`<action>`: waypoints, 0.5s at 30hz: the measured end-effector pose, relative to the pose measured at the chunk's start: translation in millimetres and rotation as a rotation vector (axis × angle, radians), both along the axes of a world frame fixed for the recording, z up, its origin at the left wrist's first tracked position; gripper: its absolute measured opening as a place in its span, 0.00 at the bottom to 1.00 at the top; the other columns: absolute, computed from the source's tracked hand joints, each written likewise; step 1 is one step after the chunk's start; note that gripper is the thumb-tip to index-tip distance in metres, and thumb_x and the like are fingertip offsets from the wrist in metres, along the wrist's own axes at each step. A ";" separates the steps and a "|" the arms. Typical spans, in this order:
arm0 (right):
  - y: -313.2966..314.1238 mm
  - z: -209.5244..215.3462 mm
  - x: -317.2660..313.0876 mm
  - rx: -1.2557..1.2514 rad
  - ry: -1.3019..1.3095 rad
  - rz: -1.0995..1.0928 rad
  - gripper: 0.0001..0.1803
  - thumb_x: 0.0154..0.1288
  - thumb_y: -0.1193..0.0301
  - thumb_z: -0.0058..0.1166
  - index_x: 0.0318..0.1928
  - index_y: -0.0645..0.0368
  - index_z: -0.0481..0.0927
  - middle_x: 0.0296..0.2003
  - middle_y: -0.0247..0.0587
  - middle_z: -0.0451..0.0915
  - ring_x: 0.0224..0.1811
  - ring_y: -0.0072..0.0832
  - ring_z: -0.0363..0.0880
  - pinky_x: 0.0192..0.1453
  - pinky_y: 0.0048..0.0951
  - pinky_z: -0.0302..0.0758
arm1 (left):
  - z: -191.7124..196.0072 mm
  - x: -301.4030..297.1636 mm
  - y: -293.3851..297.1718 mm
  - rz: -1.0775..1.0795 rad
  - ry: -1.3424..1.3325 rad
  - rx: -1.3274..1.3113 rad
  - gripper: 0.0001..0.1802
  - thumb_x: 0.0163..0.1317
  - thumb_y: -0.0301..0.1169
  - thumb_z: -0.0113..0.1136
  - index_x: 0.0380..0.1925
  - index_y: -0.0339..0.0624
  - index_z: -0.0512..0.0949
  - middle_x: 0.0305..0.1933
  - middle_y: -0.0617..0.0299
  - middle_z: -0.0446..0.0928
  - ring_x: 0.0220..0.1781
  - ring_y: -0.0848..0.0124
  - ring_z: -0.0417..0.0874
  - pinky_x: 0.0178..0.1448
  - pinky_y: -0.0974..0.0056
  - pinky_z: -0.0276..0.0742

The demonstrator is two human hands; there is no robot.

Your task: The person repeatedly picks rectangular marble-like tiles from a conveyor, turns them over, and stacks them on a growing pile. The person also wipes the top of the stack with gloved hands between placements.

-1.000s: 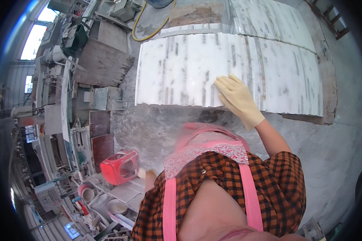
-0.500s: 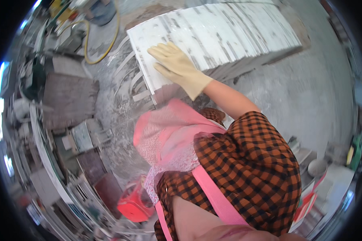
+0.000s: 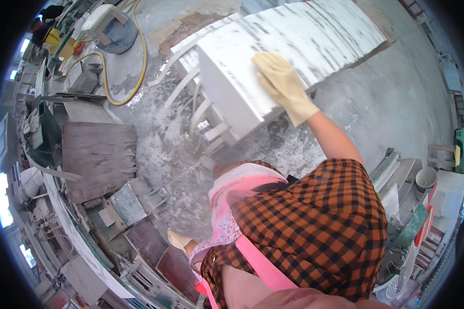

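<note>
My right hand (image 3: 283, 85), in a cream rubber glove, lies on the top edges of a long row of white, grey-streaked stone slabs (image 3: 314, 36). Its fingers are stretched out over the stone, and the hand grips nothing that I can see. At the row's near left end, a broad pale slab face (image 3: 224, 87) is exposed. Pale straps (image 3: 178, 92) stick out from beneath that end. Low beside my body, my left hand (image 3: 179, 240) shows only in part, also in a cream glove; its fingers cannot be made out.
A yellow hose (image 3: 104, 77) loops over the wet grey floor, close to a blue and white tub (image 3: 116, 33). To the left stand a worn brown board (image 3: 98, 159) and cluttered machinery. A grey bucket (image 3: 426, 179) stands among shelves at the right.
The view has shifted, and my right hand now rests farther right on the slabs. A broad end face has come into sight. My left glove has appeared; the red stool is mostly hidden.
</note>
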State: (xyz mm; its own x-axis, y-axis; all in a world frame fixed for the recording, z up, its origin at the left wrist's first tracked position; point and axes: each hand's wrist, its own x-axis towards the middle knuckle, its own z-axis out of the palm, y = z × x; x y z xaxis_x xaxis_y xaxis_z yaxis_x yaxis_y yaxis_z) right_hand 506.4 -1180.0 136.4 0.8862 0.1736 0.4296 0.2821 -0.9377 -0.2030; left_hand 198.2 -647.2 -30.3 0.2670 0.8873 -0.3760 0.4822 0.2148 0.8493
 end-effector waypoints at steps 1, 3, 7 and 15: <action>2.1 2.3 0.2 0.009 0.002 -0.014 0.22 0.73 0.64 0.47 0.62 0.60 0.76 0.63 0.49 0.76 0.69 0.41 0.71 0.76 0.41 0.64 | -2.6 10.2 11.8 -0.010 0.001 0.006 0.22 0.67 0.46 0.52 0.40 0.34 0.80 0.41 0.56 0.81 0.38 0.61 0.77 0.46 0.55 0.74; 5.7 7.3 0.7 0.019 0.019 -0.021 0.21 0.72 0.66 0.48 0.61 0.61 0.77 0.62 0.49 0.77 0.68 0.43 0.72 0.75 0.41 0.65 | -5.8 33.0 36.7 -0.030 -0.001 0.026 0.22 0.67 0.45 0.52 0.39 0.34 0.80 0.40 0.56 0.82 0.38 0.62 0.77 0.45 0.55 0.74; 13.0 17.5 2.8 -0.027 0.055 -0.009 0.19 0.68 0.71 0.52 0.58 0.62 0.78 0.59 0.51 0.78 0.65 0.45 0.74 0.72 0.42 0.68 | -4.4 81.1 87.4 -0.052 0.088 -0.145 0.20 0.67 0.42 0.50 0.46 0.35 0.76 0.45 0.60 0.78 0.43 0.65 0.76 0.48 0.55 0.74; 38.1 22.2 10.3 0.011 0.182 -0.197 0.20 0.69 0.71 0.52 0.60 0.62 0.77 0.60 0.51 0.77 0.66 0.45 0.72 0.72 0.41 0.67 | -8.1 228.9 144.2 -0.232 0.060 -0.308 0.21 0.68 0.41 0.50 0.52 0.36 0.73 0.48 0.62 0.75 0.45 0.68 0.74 0.49 0.56 0.73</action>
State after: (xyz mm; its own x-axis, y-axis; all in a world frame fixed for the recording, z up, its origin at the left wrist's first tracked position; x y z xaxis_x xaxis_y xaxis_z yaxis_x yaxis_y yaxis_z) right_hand 516.7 -1141.8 158.6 0.9651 -0.0140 0.2613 0.0520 -0.9684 -0.2438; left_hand 427.1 -503.0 -38.3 0.4166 0.6494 -0.6362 0.5946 0.3347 0.7310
